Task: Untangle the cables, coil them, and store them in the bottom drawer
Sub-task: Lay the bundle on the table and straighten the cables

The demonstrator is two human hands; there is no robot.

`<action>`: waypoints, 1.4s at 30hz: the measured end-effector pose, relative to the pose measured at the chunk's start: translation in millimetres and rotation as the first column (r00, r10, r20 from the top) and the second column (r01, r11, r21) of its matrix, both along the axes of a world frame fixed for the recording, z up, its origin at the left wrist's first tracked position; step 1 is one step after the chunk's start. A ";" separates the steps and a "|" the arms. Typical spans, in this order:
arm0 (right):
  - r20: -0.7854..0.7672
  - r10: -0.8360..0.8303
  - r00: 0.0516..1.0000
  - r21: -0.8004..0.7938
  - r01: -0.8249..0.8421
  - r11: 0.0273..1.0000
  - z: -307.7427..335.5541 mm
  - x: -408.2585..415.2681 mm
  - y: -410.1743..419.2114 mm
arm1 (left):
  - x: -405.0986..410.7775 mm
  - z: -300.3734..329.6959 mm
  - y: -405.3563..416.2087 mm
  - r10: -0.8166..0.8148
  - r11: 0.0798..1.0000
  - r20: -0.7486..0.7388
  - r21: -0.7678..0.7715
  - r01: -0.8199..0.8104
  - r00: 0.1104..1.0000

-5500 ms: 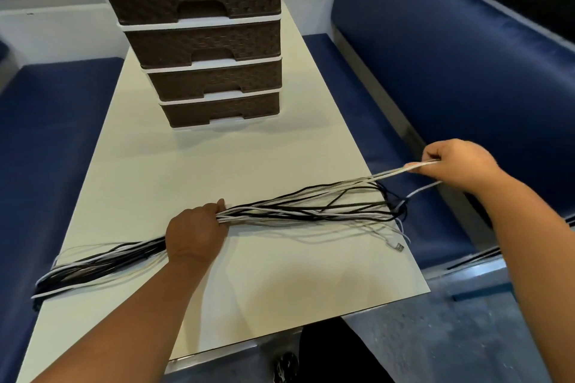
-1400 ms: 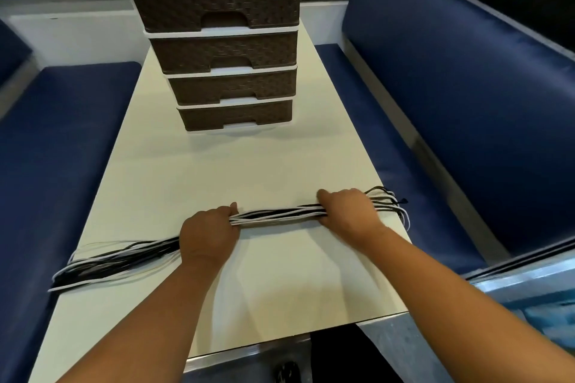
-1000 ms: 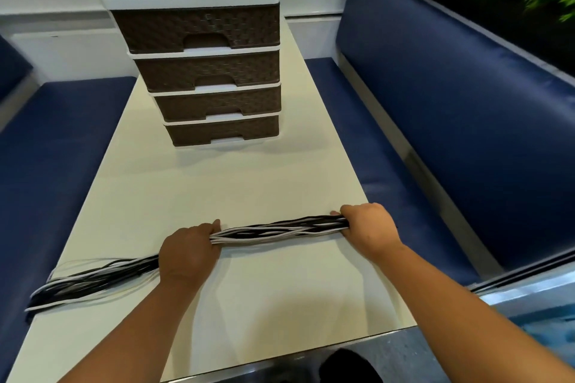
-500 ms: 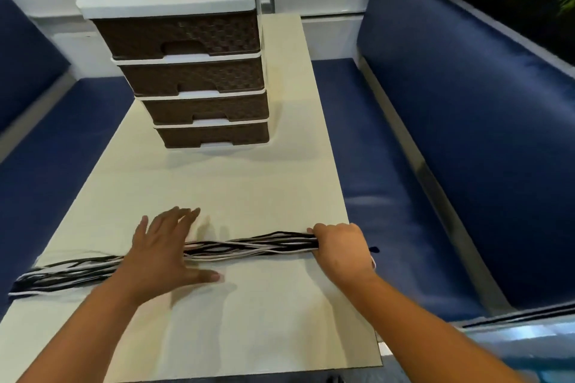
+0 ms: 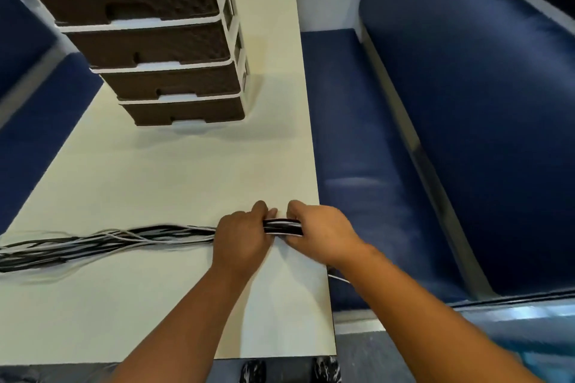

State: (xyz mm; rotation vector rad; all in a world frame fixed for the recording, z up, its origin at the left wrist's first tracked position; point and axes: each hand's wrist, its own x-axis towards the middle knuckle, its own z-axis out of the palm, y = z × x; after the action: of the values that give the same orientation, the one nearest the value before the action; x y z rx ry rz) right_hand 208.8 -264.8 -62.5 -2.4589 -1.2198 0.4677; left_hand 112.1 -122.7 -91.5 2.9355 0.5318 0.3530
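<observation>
Head view. We list a cream table flanked by blue padded bench seats.

Item: drawer unit, white frame with four brown woven-look drawers, standing at the far end of the table. We see the bottom drawer pushed in.

Item: cables, a long bundle of black and white strands, lying across the near part of the table. It runs from the left edge of the picture to the two hands near the right edge of the table. A short stretch of the bundle shows in the gap between the hands; one white strand hangs off the right edge of the table under the right forearm.

Item: left hand, fingers curled over the bundle, gripping it against the tabletop.

Item: right hand, just beside the left, fingers curled round the same bundle at its right end.

We note the picture is somewhat blurred, so single strands cannot be counted.
</observation>
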 end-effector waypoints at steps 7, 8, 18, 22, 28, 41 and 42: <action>-0.612 -0.170 0.772 -0.217 0.043 0.975 12.7 59.6 -60.0 | -2.1 -1.2 -2.5 0.017 1.000 0.032 0.004 -0.018 0.999; -0.594 -0.224 0.773 -0.256 0.082 0.963 5.2 66.7 -69.7 | -2.4 -2.4 -2.8 0.022 1.000 0.036 0.004 -0.022 0.999; -0.429 -0.235 0.872 -0.159 0.183 0.970 -38.6 99.4 -149.5 | -0.4 -0.7 -6.1 0.097 0.995 -0.018 -0.018 -0.097 0.995; -0.130 -0.259 0.957 -0.265 0.218 0.939 -29.5 104.0 -149.5 | -1.0 0.0 -5.9 0.106 0.994 -0.022 -0.030 -0.107 0.994; -0.003 -0.256 0.967 -0.432 0.230 0.872 -24.6 113.3 -157.6 | -2.1 -1.0 -3.5 0.087 0.996 0.004 -0.021 -0.086 0.996; -0.086 -0.540 0.837 -0.324 0.489 0.810 -50.7 105.0 -166.5 | -2.2 -6.5 -0.1 0.062 0.998 0.056 -0.016 -0.061 0.997; -0.068 -0.516 0.854 -0.367 0.459 0.809 -50.5 100.4 -160.6 | -1.9 -6.8 -0.1 0.061 0.998 0.064 -0.016 -0.060 0.996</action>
State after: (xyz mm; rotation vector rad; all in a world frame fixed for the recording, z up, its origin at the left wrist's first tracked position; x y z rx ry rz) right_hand 309.2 -425.4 -113.0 -2.8162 -0.4199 0.7590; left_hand 110.1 -122.8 -98.3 2.8883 0.6128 0.4468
